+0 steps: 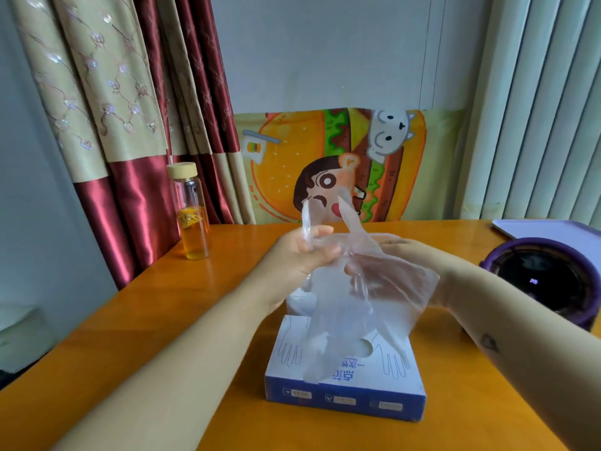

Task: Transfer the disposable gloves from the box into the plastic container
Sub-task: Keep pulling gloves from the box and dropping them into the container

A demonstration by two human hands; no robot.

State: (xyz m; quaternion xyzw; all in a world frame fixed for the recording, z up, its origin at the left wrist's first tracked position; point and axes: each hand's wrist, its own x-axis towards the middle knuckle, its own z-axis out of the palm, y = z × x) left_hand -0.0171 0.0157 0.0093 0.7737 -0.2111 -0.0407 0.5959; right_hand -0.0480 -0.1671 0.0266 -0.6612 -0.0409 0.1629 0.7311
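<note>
Blue-and-white box [345,384] sits closest; above it, left hand [292,255] pinches a strip of clear gloves [374,304]; right hand [419,255] grips the bunch, half veiled by film.

A room in a home

Patterned curtains [107,102], a cartoon burger cloth [328,164] (on the wall) and a drink bottle [192,213] on an orange table [136,336].

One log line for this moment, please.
left hand: holds glove | right hand: holds glove | glove: hanging over box | stage: not yet in container
</note>
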